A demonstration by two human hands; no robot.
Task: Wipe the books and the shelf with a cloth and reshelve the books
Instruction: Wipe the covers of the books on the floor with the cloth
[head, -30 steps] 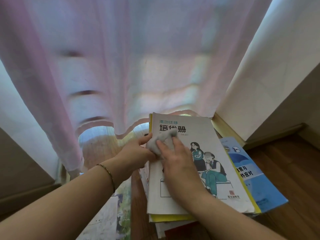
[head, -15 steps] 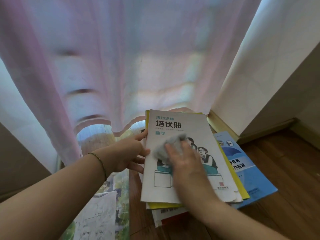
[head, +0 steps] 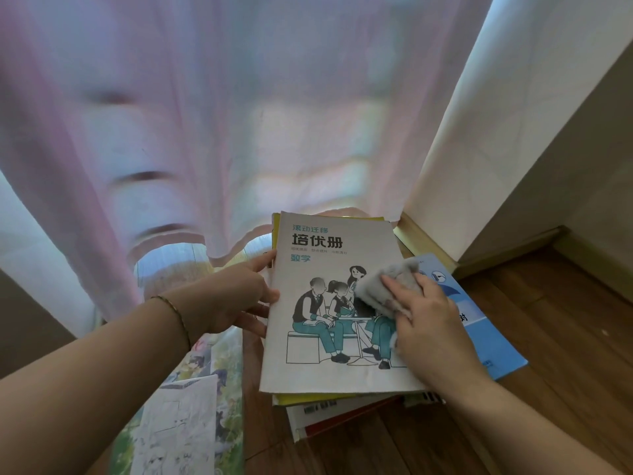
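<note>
A grey workbook (head: pixel 325 341) with a drawing of seated people lies on top of a stack of books on the wooden floor. My right hand (head: pixel 428 323) presses a crumpled grey cloth (head: pixel 387 289) flat against the cover's right side. My left hand (head: pixel 236 299) holds the workbook's left edge, thumb on the cover, fingers under it. Below it sit a yellow book (head: pixel 308 398) and a white and red book (head: pixel 329 418). A blue booklet (head: pixel 479 323) sticks out to the right. No shelf is in sight.
A sheer pink-white curtain (head: pixel 239 132) hangs right behind the stack. An illustrated picture book (head: pixel 185 406) lies on the floor at the left. A white wall corner (head: pixel 496 132) with a skirting board stands at the right. Wooden floor (head: pixel 565 320) spreads to the right.
My right hand has swept the cloth from the upper left of the cover, across the middle, to the right side. My left hand has shifted from the cloth to the book's left edge.
</note>
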